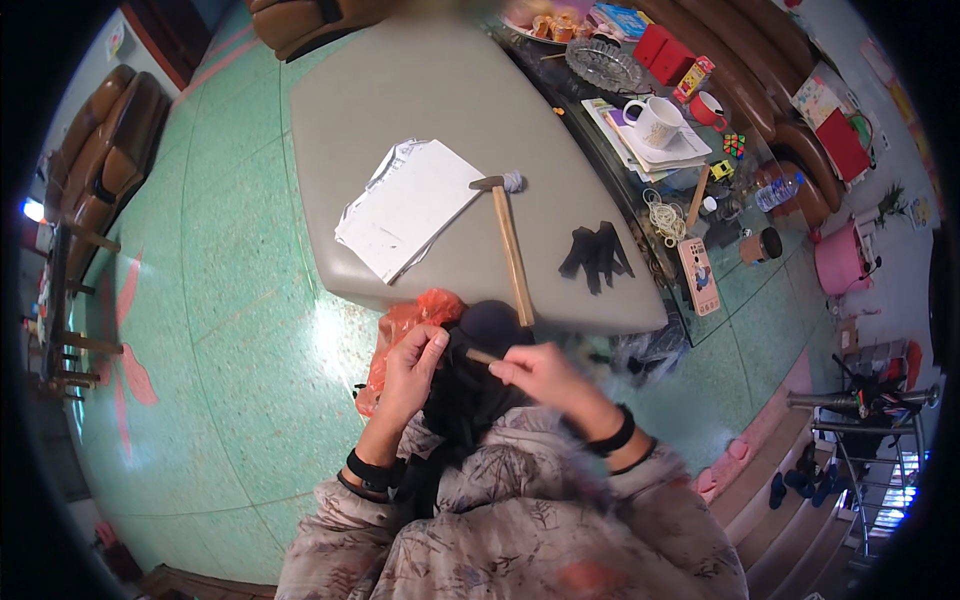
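1. Patterned clothing (480, 490) lay nearest the camera, on the person's side of the grey padded bench (420, 100).
2. One slim brown stick (481, 355) was just off the bench's near edge, in the right hand (548, 378). Thumb and fingers pinched it narrowly at one end; the other end stuck out past the thumb, toward the left hand (408, 370), with its tip apart from that hand.
3. Also off the bench's near edge, the left hand had its thumb and forefinger drawn together; I could not tell whether anything was caught between them.
4. Close against the same bench edge, a dark rounded thing (490, 322) showed just beyond the hands, and an orange-red plastic bag (405, 325) lay beside the left one.
5. On the bench, a hammer (508, 245) pointed its wooden handle at the near edge, its head farther in beside a small grey lump (514, 182). White papers (415, 205) covered part of the bench's left half; black strips (597, 255) lay near its right corner.
6. Right of the bench, a dark table (565, 92) bore a white mug (655, 122), a red cup (707, 110), pale loops (663, 215) and a pink phone case (698, 277).
7. Left of the bench spread green floor (230, 200), with a brown seat (115, 140) well apart.
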Available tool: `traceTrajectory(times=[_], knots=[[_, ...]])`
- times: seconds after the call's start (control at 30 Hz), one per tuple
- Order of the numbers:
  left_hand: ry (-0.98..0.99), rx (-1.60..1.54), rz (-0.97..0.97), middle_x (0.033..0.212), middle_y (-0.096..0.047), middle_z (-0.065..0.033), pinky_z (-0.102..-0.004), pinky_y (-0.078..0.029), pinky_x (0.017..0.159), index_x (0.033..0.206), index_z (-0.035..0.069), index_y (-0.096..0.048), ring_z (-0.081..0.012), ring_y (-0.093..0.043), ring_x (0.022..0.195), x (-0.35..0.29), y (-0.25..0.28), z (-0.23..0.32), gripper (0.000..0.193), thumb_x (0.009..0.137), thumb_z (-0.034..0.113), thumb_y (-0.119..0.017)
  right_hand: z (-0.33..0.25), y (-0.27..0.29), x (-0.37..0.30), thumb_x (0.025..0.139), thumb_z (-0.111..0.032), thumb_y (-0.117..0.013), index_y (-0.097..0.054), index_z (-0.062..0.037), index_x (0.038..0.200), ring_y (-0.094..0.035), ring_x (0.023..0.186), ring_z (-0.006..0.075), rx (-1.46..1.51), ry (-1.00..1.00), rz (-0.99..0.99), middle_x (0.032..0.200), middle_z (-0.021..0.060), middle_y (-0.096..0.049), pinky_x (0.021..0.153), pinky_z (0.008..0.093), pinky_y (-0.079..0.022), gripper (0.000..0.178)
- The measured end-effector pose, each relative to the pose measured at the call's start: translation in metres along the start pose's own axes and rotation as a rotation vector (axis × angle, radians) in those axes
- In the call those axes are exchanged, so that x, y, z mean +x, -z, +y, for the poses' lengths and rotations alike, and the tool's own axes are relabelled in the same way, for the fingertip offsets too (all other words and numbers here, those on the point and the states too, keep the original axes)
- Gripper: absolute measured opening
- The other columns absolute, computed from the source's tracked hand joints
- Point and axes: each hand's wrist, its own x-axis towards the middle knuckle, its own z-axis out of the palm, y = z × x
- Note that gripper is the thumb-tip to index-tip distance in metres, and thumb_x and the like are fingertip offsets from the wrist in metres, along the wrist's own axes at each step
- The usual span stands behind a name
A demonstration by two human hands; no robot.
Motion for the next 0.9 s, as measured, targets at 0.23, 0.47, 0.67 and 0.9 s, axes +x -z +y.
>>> traceTrajectory(times=[0.23,0.47,0.67,0.9], knots=[[-0.172,0.213,-0.146,0.074,-0.052,0.0003,-0.0238,-0.042,0.065,0.091,-0.003,-0.056,-0.008,-0.047,0.071,-0.007,-0.008,0.03,0.016,0.093,0.014,-0.054,-0.027,-0.002,0.021,0.084,-0.015,-0.067,-0.062,0.0005,0.087,-0.043,0.063,0.0026,0.277,-0.127,0.079,0.069,-0.0054,-0.053,0.056,0.0194,-0.037,0.017],[-0.113,0.052,-0.155,0.071,-0.05,0.0012,-0.0215,-0.04,0.06,0.088,-0.001,-0.056,-0.0072,-0.045,0.065,-0.012,-0.01,0.015,0.016,0.093,0.014,-0.054,-0.008,-0.007,0.024,0.087,-0.014,-0.062,-0.06,0.0022,0.088,-0.045,0.064,0.0012,0.634,-0.206,-0.005,0.071,-0.0046,-0.055,0.056,0.0188,-0.038,0.017],[0.082,-0.203,-0.082,0.075,-0.051,0.0026,-0.0196,-0.041,0.059,0.083,0.004,-0.054,-0.0042,-0.047,0.064,-0.008,-0.001,0.002,0.015,0.093,0.015,-0.054,-0.032,0.006,0.006,0.077,-0.013,-0.072,-0.058,0.0002,0.095,-0.054,0.064,0.0091,-0.073,0.13,0.09,0.08,0.0045,-0.058,0.06,0.0233,-0.045,0.026],[0.155,-0.229,-0.18,0.08,-0.057,0.0037,-0.0197,-0.042,0.061,0.099,0.004,-0.061,-0.005,-0.052,0.068,-0.006,-0.005,0.009,0.018,0.092,0.019,-0.055,-0.018,-0.01,-0.001,0.07,-0.005,-0.065,-0.06,-0.0041,0.086,-0.06,0.057,0.0254,-0.476,0.45,0.297,0.077,0.0068,-0.058,0.052,0.0334,-0.049,0.016]])
